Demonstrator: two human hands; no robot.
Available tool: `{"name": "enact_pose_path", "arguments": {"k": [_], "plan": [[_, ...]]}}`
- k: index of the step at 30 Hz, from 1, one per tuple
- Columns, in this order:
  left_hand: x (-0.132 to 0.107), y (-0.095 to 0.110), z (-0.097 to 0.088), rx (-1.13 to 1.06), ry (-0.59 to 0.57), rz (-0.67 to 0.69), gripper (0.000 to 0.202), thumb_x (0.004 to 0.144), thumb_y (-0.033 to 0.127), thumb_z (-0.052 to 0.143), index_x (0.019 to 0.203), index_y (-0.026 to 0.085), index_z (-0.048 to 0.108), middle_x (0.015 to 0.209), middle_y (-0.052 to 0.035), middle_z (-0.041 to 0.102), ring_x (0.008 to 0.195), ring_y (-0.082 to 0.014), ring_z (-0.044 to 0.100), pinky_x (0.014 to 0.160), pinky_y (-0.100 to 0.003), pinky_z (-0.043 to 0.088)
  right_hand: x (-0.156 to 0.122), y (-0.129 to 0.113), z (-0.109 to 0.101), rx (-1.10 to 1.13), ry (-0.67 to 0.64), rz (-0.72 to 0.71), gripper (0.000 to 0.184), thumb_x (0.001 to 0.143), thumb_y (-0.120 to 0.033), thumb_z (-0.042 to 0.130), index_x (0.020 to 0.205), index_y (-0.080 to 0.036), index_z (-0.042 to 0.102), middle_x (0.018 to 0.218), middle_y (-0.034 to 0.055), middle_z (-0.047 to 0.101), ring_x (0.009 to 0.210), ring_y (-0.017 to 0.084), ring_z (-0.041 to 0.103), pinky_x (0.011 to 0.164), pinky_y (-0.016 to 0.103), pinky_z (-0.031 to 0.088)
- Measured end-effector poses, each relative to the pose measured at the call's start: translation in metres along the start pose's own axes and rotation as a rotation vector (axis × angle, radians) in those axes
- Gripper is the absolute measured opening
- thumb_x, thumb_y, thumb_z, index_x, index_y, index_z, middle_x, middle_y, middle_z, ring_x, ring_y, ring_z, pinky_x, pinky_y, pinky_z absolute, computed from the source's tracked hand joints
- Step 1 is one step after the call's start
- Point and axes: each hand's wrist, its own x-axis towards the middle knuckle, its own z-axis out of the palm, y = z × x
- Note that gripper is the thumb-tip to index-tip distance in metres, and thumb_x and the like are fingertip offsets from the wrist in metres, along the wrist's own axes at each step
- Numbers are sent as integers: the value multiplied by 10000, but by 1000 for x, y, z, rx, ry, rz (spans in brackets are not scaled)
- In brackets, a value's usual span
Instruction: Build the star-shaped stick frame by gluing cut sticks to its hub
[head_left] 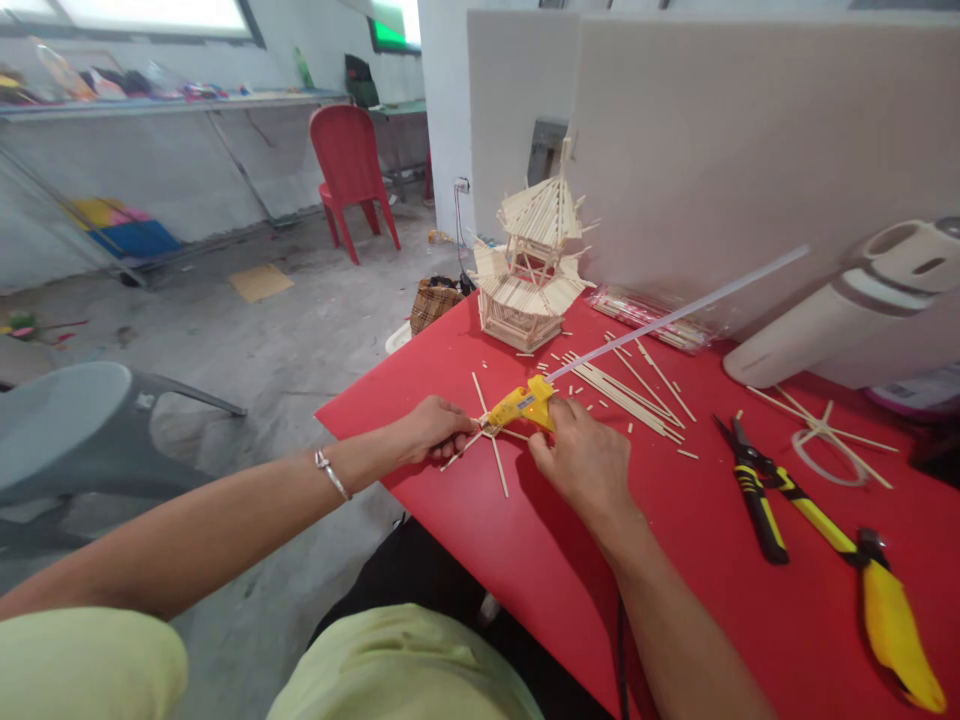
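My right hand (581, 450) grips a yellow hot glue gun (531, 404), from whose back a long clear glue stick (675, 316) slants up to the right. The gun's nozzle points left, at the middle of a star of thin wooden sticks (498, 462) lying near the table's left edge. My left hand (436, 428) is closed at the star's left side, its fingers pinching one of the sticks. The glue gun and my fingers partly cover the centre of the star. Behind them stands a two-tiered pagoda model (529, 275) built of the same sticks.
On the red table (540, 560) lie loose sticks (630, 395), a packet of sticks (660, 318), pruning shears (817, 510), pliers (754, 490) and a second stick star (821, 430) with a clear ring. A white tumbler (832, 310) leans at right. A grey stool (67, 420) and red chair (349, 165) stand left.
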Motion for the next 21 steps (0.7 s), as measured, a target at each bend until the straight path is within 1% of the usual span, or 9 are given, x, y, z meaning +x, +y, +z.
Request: {"name": "enact_pose_path", "arguments": {"k": [5,10,16,21], "plan": [[-1,0,1,-6,-7,9,301,803,271,636,541,149,550,433,-18,551,295,-91,394,336,-252,329,0,0,-1,-2,-10,-2,270,846,-290,500,1085,-204,592,919,47,673,701,168,615,515,278,251],[0,-1,2,-9,7,9,278,809,265,633,568,147,560,429,-14,550,283,-89,383,325,-247,311,0,-1,2,3,9,-9,285,856,-295,490,1104,-199,592,938,52,673,715,174,624,517,279,254],[1,-2,1,-19,-6,5,284,826,259,613,571,148,554,430,-14,555,276,-87,376,321,-245,309,1,-2,5,8,22,4,320,858,-288,482,1147,-193,582,965,55,675,734,182,632,519,285,268],[1,-2,2,-12,-4,4,290,806,283,649,569,149,550,424,-6,555,278,-77,379,325,-230,308,0,-1,6,34,18,31,342,858,-305,498,1173,-195,572,1015,62,674,761,185,635,534,281,297]]}}
